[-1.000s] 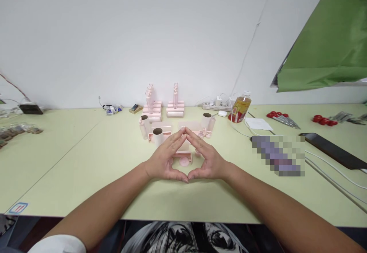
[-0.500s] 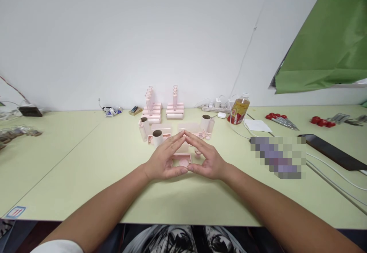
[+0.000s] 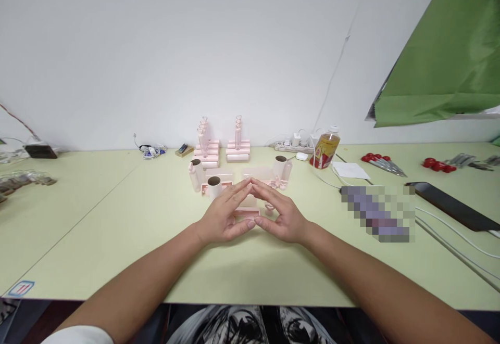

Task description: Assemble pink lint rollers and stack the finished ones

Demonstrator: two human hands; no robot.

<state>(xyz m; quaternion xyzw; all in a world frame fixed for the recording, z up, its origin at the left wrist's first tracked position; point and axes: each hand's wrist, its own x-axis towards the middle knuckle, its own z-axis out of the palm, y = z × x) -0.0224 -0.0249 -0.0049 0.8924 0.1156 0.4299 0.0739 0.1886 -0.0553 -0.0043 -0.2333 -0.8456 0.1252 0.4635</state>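
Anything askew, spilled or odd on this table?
No spill or damage visible. The pixelated patch on the table, right of the right hand, looks odd: it obscures whatever lies there. The bottle appears to lean, possibly lens distortion.

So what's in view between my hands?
In the head view, a pink tray-like part and a pale panel show between your left hand and right hand.
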